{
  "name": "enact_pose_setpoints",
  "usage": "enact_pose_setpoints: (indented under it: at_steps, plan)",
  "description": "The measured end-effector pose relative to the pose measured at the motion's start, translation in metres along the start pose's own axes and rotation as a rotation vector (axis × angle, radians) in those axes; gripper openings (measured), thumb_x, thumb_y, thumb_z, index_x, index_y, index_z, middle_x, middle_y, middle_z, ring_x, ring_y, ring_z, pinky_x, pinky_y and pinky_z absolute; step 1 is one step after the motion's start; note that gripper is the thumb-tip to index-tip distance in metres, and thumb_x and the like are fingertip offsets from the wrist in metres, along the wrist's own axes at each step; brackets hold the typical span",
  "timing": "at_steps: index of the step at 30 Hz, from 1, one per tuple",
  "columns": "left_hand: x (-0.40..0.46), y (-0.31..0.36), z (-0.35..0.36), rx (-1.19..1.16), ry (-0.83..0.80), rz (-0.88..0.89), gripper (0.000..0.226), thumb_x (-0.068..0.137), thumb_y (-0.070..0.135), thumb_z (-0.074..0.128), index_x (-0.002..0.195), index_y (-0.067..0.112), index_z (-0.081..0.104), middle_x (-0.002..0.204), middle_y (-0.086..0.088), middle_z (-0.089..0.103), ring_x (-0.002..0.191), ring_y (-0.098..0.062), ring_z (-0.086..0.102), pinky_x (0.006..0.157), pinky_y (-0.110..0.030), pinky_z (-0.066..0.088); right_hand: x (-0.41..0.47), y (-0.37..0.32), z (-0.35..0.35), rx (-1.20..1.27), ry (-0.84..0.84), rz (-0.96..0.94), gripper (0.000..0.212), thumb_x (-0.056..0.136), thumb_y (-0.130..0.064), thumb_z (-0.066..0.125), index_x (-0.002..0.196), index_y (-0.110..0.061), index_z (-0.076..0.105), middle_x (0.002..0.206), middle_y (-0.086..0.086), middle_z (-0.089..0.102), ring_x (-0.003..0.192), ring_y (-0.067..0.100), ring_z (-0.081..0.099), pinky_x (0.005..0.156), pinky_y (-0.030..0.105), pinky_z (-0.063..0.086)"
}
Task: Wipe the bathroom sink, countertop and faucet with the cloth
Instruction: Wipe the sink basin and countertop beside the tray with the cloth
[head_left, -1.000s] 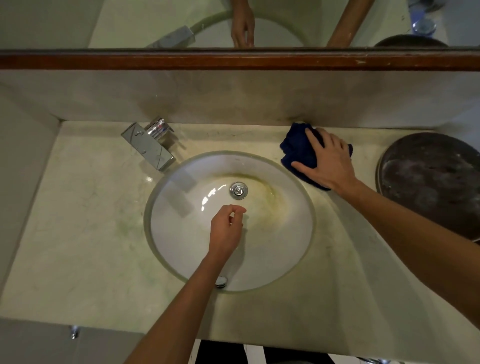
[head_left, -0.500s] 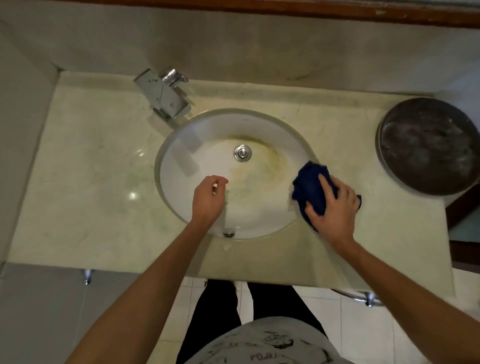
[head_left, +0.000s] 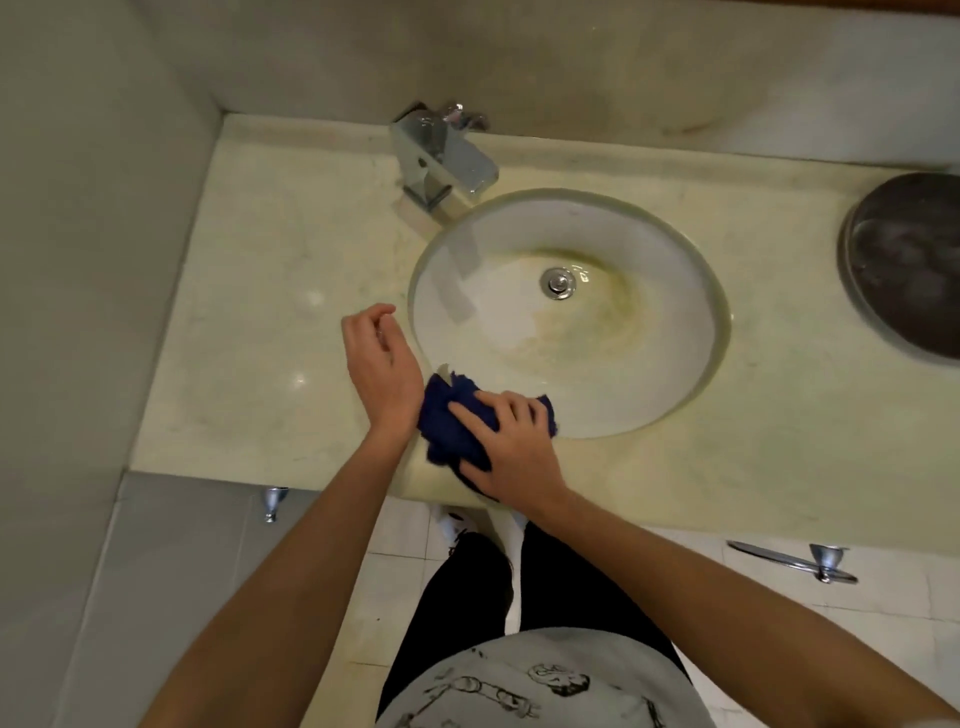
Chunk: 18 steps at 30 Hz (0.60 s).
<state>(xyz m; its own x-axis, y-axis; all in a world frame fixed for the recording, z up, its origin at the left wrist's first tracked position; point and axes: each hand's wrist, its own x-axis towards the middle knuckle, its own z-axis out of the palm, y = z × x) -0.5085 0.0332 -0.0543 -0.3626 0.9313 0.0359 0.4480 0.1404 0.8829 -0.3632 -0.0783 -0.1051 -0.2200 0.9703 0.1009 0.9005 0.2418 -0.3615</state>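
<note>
A dark blue cloth (head_left: 448, 420) lies on the countertop's front strip at the near-left rim of the sink. My right hand (head_left: 511, 447) presses flat on it, fingers spread over the cloth. My left hand (head_left: 379, 364) hovers just left of the cloth over the countertop (head_left: 270, 322), fingers loosely curled and holding nothing. The round white sink (head_left: 670, 312) has yellow-green staining around its chrome drain (head_left: 558, 282). The chrome faucet (head_left: 447, 161) stands at the sink's back left.
A round dark metal lid or basin (head_left: 909, 270) sits at the counter's right end. A wall (head_left: 93, 234) bounds the counter on the left. Chrome fittings (head_left: 826, 562) (head_left: 274, 501) show below the counter's front edge, above the tiled floor.
My right hand has swept the cloth from the back right of the counter, round the sink's right rim, to its near-left rim. My left hand moved from over the basin to the counter's left.
</note>
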Motion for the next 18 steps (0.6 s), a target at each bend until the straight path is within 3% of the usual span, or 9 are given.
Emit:
enact_pose_setpoints:
  at_steps: [4, 9, 15, 18]
  plan:
    - [0.011, -0.024, -0.028, 0.008, 0.133, -0.019, 0.022, 0.106, 0.016, 0.041, 0.113, 0.007, 0.06, 0.109, -0.006, 0.062, 0.093, -0.014, 0.058, 0.08, -0.017, 0.045, 0.077, -0.034, 0.021, -0.047, -0.063, 0.022, 0.06, 0.087, -0.052, 0.061, 0.143, -0.03, 0.055, 0.139, 0.01, 0.054, 0.117, 0.035, 0.052, 0.093, 0.048, 0.036]
    - [-0.003, -0.043, -0.031, 0.075, 0.038, 0.056, 0.018, 0.102, 0.012, 0.047, 0.109, 0.007, 0.062, 0.105, -0.006, 0.062, 0.092, -0.02, 0.058, 0.082, -0.041, 0.051, 0.185, -0.039, 0.029, -0.046, -0.074, 0.16, 0.061, 0.088, -0.051, 0.06, 0.145, -0.034, 0.048, 0.146, 0.008, 0.044, 0.118, 0.035, 0.047, 0.091, 0.049, 0.042]
    - [-0.036, -0.041, -0.004, 0.306, -0.193, 0.326, 0.022, 0.093, 0.015, 0.049, 0.107, 0.012, 0.067, 0.108, -0.003, 0.065, 0.098, -0.023, 0.057, 0.082, -0.042, 0.047, 0.257, 0.005, 0.022, 0.1, -0.044, 0.279, 0.062, 0.091, -0.038, 0.062, 0.15, -0.027, 0.046, 0.145, 0.013, 0.043, 0.121, 0.039, 0.05, 0.096, 0.052, 0.048]
    - [-0.047, -0.044, 0.004, 0.356, -0.194, 0.352, 0.022, 0.094, 0.014, 0.052, 0.108, 0.011, 0.068, 0.113, -0.006, 0.064, 0.1, -0.025, 0.058, 0.083, -0.039, 0.046, 0.246, 0.038, -0.001, 0.345, 0.009, 0.232, 0.061, 0.083, -0.03, 0.066, 0.143, -0.022, 0.056, 0.132, 0.014, 0.056, 0.114, 0.035, 0.059, 0.097, 0.039, 0.049]
